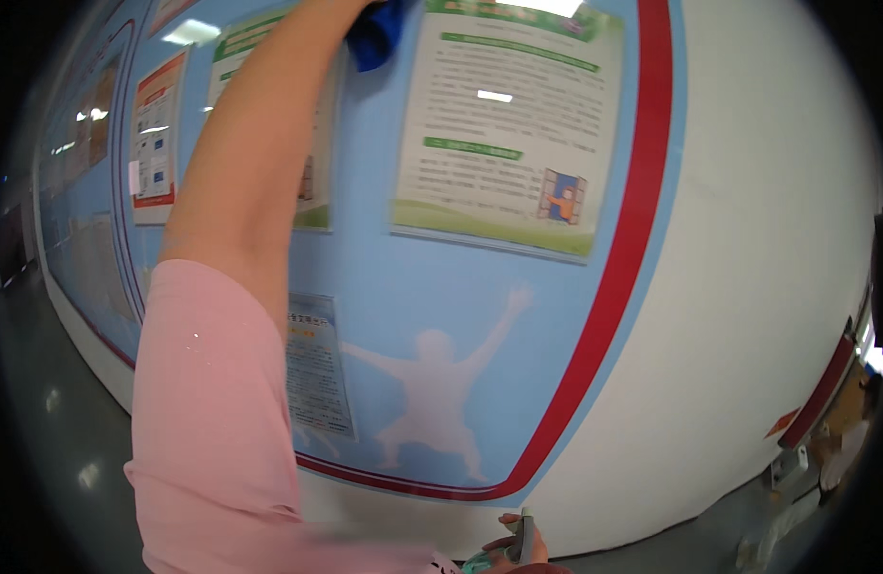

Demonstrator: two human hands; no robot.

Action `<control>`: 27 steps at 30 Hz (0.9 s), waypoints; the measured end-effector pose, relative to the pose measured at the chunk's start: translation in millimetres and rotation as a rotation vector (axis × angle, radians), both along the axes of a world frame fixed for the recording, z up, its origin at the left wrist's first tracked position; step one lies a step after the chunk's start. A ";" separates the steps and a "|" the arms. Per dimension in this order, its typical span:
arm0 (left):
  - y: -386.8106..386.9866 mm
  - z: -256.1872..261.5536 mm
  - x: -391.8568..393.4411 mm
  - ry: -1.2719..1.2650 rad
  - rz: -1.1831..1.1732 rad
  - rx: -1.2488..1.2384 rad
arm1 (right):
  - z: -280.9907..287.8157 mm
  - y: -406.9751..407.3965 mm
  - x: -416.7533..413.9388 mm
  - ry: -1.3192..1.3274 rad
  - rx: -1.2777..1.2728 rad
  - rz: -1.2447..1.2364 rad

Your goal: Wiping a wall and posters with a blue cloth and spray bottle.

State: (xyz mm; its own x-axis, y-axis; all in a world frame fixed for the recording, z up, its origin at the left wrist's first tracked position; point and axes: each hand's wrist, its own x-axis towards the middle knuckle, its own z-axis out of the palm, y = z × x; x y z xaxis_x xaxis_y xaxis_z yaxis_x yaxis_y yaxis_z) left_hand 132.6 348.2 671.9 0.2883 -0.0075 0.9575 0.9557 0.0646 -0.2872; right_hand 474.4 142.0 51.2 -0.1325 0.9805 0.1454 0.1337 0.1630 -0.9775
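My left forearm (258, 136), below a pink sleeve (212, 387), reaches up across a light blue wall display board (370, 265). At the top edge of the view a dark blue cloth (375, 39) hangs from my left hand, which is almost wholly cut off by the frame. The cloth is beside the upper left corner of a green-and-white printed poster (510, 136) in a clear holder. Low in the view, my right hand (510, 549) is wrapped around what looks like a spray bottle with a grey head (525, 538); its lower part is hidden.
More poster holders are on the board, including a red-edged one (154, 136) and a bluish one (319, 366) partly behind my arm. A red border (646, 143) frames the board. White wall (757, 179) continues to the right, above a grey floor (75, 430). A white box (789, 466) is at far right.
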 end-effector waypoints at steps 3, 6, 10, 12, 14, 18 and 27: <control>-12.5 -18.4 -88.8 -0.175 0.037 -0.045 | -0.9 9.0 -9.7 -0.011 -0.032 0.024; -11.0 -28.6 -158.9 -0.329 0.042 -0.016 | -1.0 15.8 -32.8 0.010 0.141 0.073; 1.0 -15.6 -246.4 -0.541 0.091 -0.238 | 4.3 25.0 -65.6 -0.016 0.126 0.124; 8.9 -20.4 -287.9 -0.484 0.107 -0.224 | 5.6 27.9 -80.6 -0.026 0.130 0.137; 16.8 -26.0 -316.9 -0.466 0.129 -0.052 | 3.7 31.1 -95.5 -0.037 0.163 0.143; 27.2 -19.3 -343.0 -0.486 0.201 -0.119 | -9.5 41.5 -126.3 0.134 0.039 0.182; 44.9 -4.3 -350.3 -0.465 0.045 0.050 | -0.4 29.8 -152.0 0.273 -0.118 0.101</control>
